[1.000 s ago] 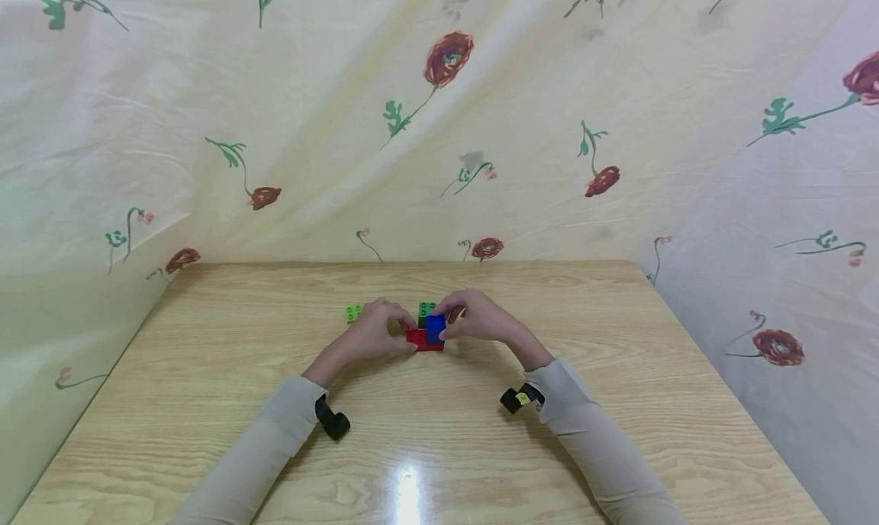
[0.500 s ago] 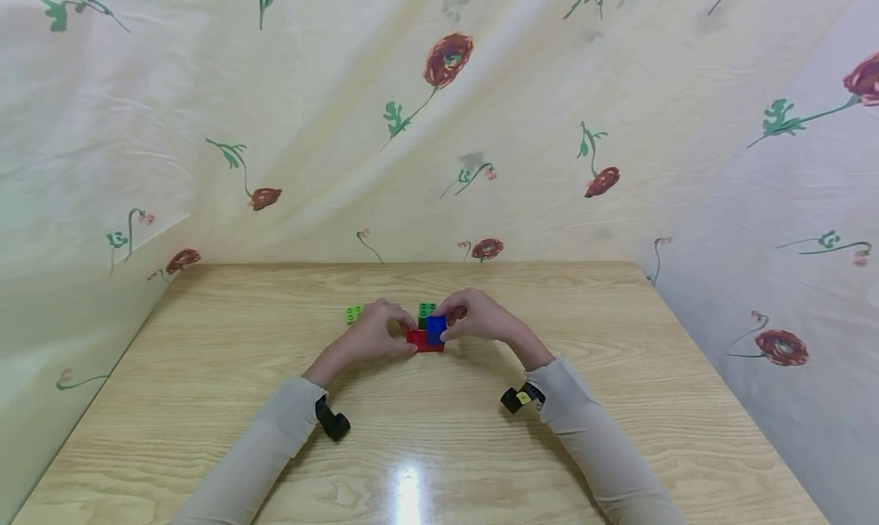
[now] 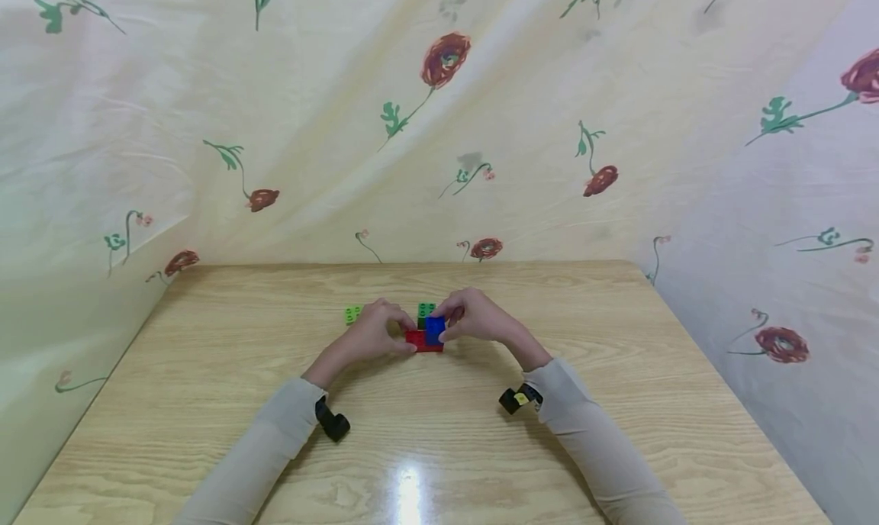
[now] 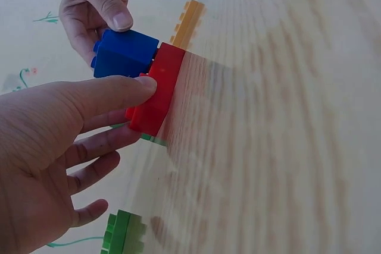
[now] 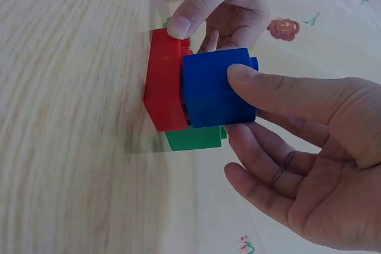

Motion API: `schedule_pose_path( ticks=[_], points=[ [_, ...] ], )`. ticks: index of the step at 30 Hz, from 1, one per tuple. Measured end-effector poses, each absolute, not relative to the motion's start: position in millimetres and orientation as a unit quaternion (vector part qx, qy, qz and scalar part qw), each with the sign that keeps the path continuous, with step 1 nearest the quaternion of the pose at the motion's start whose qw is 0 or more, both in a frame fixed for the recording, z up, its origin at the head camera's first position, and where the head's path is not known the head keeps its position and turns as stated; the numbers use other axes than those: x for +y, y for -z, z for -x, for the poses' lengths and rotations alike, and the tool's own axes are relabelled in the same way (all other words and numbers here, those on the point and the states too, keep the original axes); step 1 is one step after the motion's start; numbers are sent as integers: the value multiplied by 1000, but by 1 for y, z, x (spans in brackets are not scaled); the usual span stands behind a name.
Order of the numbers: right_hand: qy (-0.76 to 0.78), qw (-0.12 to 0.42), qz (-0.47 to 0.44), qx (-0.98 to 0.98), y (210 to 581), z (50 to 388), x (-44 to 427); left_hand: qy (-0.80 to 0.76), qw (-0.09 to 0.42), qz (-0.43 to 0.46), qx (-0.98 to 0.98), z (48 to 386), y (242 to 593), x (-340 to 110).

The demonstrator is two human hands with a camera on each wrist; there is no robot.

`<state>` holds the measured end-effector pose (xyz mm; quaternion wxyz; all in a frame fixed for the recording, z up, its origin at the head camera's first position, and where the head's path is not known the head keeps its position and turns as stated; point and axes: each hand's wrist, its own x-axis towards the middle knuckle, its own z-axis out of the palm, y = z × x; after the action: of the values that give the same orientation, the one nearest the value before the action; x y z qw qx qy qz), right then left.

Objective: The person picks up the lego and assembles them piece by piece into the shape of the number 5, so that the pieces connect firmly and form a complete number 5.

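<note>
A long red building brick (image 3: 416, 338) lies on the wooden table, its left end pinched between thumb and fingers of my left hand (image 3: 374, 330). Over its right end is a square blue building brick (image 3: 435, 330), which my right hand (image 3: 478, 317) pinches from the right. In the right wrist view, a thin dark gap runs between the blue brick (image 5: 217, 87) and the red brick (image 5: 164, 81). The left wrist view has my left thumb against the red brick (image 4: 169, 72). Whether the blue brick is fully seated on the studs, I cannot tell.
Just behind the red brick stands a green brick (image 3: 426, 309). A light green brick (image 3: 353, 314) lies left, behind my left hand. An orange-yellow brick (image 4: 189, 24) shows in the left wrist view beyond the red one. Flowered cloth (image 3: 330, 128) hangs behind the table.
</note>
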<state>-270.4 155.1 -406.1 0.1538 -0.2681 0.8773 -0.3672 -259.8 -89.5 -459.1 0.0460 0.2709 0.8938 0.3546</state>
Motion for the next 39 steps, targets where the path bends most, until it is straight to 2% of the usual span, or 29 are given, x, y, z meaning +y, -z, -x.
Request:
schedule_pose_path(
  ticks=[39],
  points=[
    [315, 144, 288, 893, 398, 270, 144, -346, 56, -263, 899, 259, 452, -86]
  ],
)
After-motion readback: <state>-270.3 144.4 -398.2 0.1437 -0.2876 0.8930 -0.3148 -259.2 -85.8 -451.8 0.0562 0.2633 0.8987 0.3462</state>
